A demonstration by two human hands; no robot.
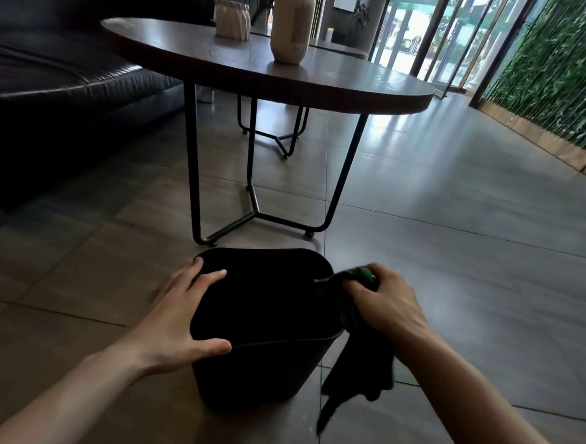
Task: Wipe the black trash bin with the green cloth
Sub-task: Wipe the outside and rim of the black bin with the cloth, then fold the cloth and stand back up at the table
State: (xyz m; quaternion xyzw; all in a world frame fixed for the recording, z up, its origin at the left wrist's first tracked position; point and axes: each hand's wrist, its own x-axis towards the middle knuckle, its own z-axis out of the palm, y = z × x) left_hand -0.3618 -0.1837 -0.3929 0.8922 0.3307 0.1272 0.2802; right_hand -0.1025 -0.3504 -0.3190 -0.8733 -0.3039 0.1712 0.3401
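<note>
The black trash bin [258,370] stands upright on the tiled floor right in front of me, its dark inside showing. My left hand [179,318] clasps the bin's left rim, fingers over the edge and thumb on the near side. My right hand [388,303] is closed on the green cloth [362,360] at the bin's right rim. The cloth is bunched under the fingers and its loose end hangs down outside the bin's right wall.
Just beyond the bin is a round wooden table [361,92] on black wire legs [250,219], bearing a beige vase [291,22] and a white holder [231,18]. A dark leather sofa [54,70] fills the left. A green plant wall [561,73] runs along the right.
</note>
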